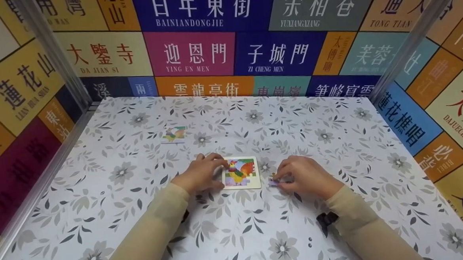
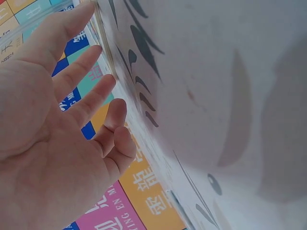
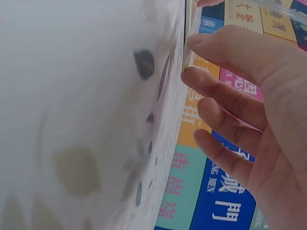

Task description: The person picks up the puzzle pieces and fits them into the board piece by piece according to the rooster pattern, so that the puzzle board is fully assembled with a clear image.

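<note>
A small jigsaw puzzle (image 1: 239,172) with a colourful rooster lies in a pale frame on the table. Bare cream backing shows at its lower right corner. At its left edge rests my left hand (image 1: 202,173), thumb by the lower corner and fingers by the upper one. The left wrist view shows that hand (image 2: 62,105) with its thumb against the frame's edge and two fingers fairly straight. To the right of the frame, my right hand (image 1: 307,177) pinches a small purplish puzzle piece (image 1: 273,181) between thumb and index finger, close to the tabletop.
Farther back on the left lies a section of puzzle pieces (image 1: 174,134) in green, orange and purple. A white flower-patterned cover (image 1: 125,215) spans the table. Panels with coloured sign blocks (image 1: 190,53) stand behind and at both sides, with clear posts at the corners.
</note>
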